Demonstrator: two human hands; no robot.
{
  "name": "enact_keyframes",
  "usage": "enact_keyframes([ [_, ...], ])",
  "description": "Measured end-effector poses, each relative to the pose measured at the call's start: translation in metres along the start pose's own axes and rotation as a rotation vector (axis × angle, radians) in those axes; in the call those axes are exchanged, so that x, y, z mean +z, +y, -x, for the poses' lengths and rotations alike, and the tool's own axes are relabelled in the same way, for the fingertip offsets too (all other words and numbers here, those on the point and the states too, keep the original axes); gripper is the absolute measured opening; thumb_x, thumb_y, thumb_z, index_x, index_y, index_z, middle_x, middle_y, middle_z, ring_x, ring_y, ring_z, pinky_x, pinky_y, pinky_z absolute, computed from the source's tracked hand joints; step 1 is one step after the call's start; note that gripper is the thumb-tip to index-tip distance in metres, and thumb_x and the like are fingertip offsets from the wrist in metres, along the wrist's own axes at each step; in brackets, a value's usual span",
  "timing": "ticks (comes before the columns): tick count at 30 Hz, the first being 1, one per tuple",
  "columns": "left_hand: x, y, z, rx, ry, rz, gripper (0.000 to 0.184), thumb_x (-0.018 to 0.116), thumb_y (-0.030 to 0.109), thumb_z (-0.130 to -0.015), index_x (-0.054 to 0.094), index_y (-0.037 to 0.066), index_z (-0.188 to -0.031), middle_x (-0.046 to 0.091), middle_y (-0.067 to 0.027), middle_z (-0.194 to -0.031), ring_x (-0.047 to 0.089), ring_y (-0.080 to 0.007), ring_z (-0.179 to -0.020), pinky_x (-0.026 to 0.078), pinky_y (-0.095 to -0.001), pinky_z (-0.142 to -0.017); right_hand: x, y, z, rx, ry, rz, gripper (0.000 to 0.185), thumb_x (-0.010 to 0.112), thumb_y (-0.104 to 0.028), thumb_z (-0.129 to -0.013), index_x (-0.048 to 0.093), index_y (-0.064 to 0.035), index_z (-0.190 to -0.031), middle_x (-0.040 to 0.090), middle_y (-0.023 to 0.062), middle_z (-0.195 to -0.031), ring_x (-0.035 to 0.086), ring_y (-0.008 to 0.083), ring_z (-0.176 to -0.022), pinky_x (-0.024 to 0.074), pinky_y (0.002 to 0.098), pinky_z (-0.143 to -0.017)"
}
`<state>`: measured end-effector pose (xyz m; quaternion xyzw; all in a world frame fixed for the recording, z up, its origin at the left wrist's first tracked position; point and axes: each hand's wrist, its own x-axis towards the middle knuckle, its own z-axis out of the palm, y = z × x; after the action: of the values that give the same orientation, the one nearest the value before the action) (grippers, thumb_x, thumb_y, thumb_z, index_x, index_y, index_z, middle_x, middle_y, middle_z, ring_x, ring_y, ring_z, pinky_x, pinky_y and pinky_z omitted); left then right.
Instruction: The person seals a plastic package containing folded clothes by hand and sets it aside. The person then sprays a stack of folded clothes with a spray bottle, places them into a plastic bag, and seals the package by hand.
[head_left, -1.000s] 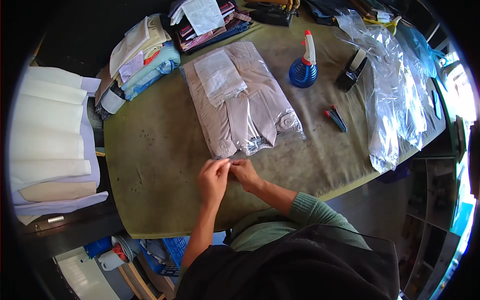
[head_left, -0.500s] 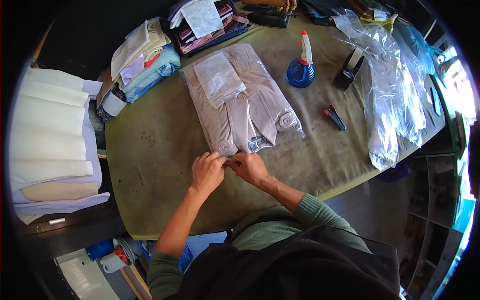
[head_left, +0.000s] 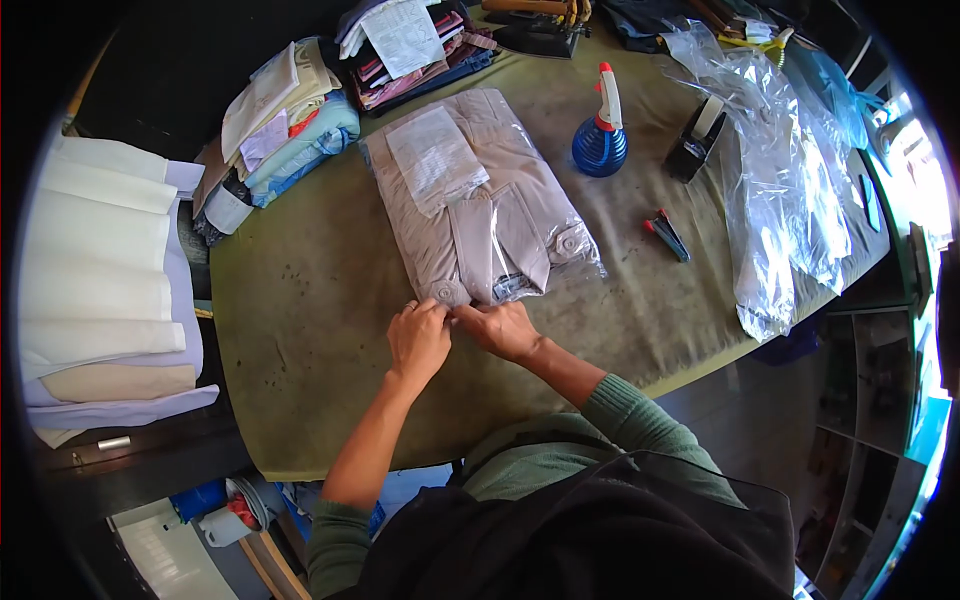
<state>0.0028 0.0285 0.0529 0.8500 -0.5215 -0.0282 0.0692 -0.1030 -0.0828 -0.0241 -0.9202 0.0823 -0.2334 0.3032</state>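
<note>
Beige garment (head_left: 515, 225) folded flat, collar end toward the wearer, already inside a clear plastic bag (head_left: 585, 265) on the olive-covered table (head_left: 300, 360). Printed paper slip (head_left: 436, 160) lies over the garment's far part; whether under or over the film, cannot tell. Left hand (head_left: 417, 335) and right hand (head_left: 499, 329) meet at the bag's near left corner, fingers closed, apparently pinching the film between them. Folding and bagging look done; near edge seems unfinished, no fastening discernible under the fingers. Stapler (head_left: 667, 236) lies apart to the right, untouched, short of the loose plastic bags (head_left: 785, 200).
</note>
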Motion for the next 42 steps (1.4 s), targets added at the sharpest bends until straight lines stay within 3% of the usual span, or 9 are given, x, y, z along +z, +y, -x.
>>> enact_keyframes([
  [7, -0.002, 0.000, 0.001, -0.002, 0.041, 0.092, 0.010, 0.067, 0.013, -0.075, 0.066, 0.007, -0.082, 0.062, -0.0061, -0.080, 0.058, -0.0274, -0.078, 0.046, -0.0393, -0.071, 0.003, 0.005, 0.001, -0.059, 0.076, -0.044, 0.009, 0.057, -0.015, -0.077, 0.059, -0.0155, -0.086, 0.062, 0.0036, -0.069, 0.062, 0.0238, -0.059, 0.0461, 0.0371, -0.045],
  [12, 0.007, -0.004, 0.014, 0.022, 0.239, 0.171, 0.013, 0.069, 0.012, -0.072, 0.064, 0.011, -0.083, 0.060, -0.0023, -0.078, 0.057, -0.0239, -0.076, 0.044, -0.0368, -0.069, -0.003, -0.003, -0.006, 0.144, 0.000, -0.198, 0.011, 0.056, -0.016, -0.080, 0.061, -0.0123, -0.089, 0.064, 0.0096, -0.073, 0.063, 0.0310, -0.067, 0.0482, 0.0429, -0.056],
  [16, 0.007, -0.008, 0.012, 0.144, 0.305, -0.015, 0.018, 0.070, 0.010, -0.067, 0.064, 0.014, -0.084, 0.058, 0.0007, -0.078, 0.055, -0.0215, -0.076, 0.042, -0.0350, -0.067, -0.009, -0.006, -0.017, 0.301, -0.148, -0.241, 0.014, 0.054, -0.020, -0.084, 0.064, -0.0118, -0.089, 0.066, 0.0136, -0.078, 0.063, 0.0341, -0.073, 0.0488, 0.0460, -0.064],
  [22, 0.021, -0.015, 0.010, 0.163, 0.314, -0.038, 0.019, 0.067, 0.010, -0.068, 0.064, 0.016, -0.085, 0.052, 0.0018, -0.076, 0.052, -0.0201, -0.079, 0.038, -0.0351, -0.066, -0.008, -0.001, -0.023, 0.303, -0.165, -0.302, 0.016, 0.053, -0.022, -0.084, 0.065, -0.0114, -0.083, 0.066, 0.0137, -0.078, 0.063, 0.0352, -0.073, 0.0488, 0.0458, -0.068],
  [25, 0.018, -0.009, 0.010, 0.112, 0.268, -0.060, 0.018, 0.066, 0.007, -0.069, 0.064, 0.016, -0.084, 0.053, 0.0014, -0.080, 0.051, -0.0211, -0.082, 0.037, -0.0363, -0.069, -0.010, -0.003, -0.020, 0.305, -0.122, -0.319, 0.015, 0.053, -0.021, -0.084, 0.064, -0.0113, -0.087, 0.066, 0.0140, -0.078, 0.063, 0.0351, -0.074, 0.0489, 0.0461, -0.066],
  [28, 0.018, -0.005, 0.009, 0.048, 0.198, -0.091, 0.017, 0.065, 0.007, -0.070, 0.063, 0.015, -0.085, 0.053, 0.0004, -0.085, 0.050, -0.0213, -0.088, 0.036, -0.0376, -0.074, -0.011, -0.007, -0.014, 0.305, 0.088, -0.298, 0.013, 0.053, -0.018, -0.083, 0.062, -0.0122, -0.090, 0.064, 0.0116, -0.076, 0.063, 0.0322, -0.070, 0.0495, 0.0435, -0.059],
  [31, 0.018, -0.003, 0.005, 0.028, 0.149, -0.101, 0.016, 0.063, 0.007, -0.072, 0.063, 0.013, -0.087, 0.053, -0.0014, -0.088, 0.049, -0.0218, -0.091, 0.034, -0.0385, -0.078, -0.019, -0.007, -0.009, 0.060, -0.012, -0.112, 0.012, 0.055, -0.014, -0.081, 0.061, -0.0142, -0.091, 0.061, 0.0068, -0.080, 0.062, 0.0272, -0.065, 0.0487, 0.0390, -0.050],
  [34, 0.015, 0.000, 0.001, 0.031, 0.120, -0.162, 0.014, 0.062, 0.008, -0.074, 0.061, 0.010, -0.088, 0.053, -0.0032, -0.089, 0.049, -0.0224, -0.092, 0.034, -0.0389, -0.079, -0.006, -0.001, -0.007, -0.038, 0.093, -0.078, 0.012, 0.056, -0.011, -0.078, 0.062, -0.0158, -0.088, 0.056, 0.0026, -0.087, 0.061, 0.0219, -0.059, 0.0470, 0.0350, -0.046],
  [42, 0.016, 0.002, 0.001, 0.042, 0.087, -0.244, 0.009, 0.058, 0.012, -0.078, 0.058, 0.010, -0.087, 0.053, -0.0052, -0.090, 0.049, -0.0236, -0.092, 0.033, -0.0406, -0.081, 0.006, 0.013, -0.005, -0.126, 0.152, -0.060, 0.008, 0.056, -0.011, -0.078, 0.062, -0.0143, -0.083, 0.057, 0.0009, -0.088, 0.061, 0.0198, -0.060, 0.0460, 0.0337, -0.045],
])
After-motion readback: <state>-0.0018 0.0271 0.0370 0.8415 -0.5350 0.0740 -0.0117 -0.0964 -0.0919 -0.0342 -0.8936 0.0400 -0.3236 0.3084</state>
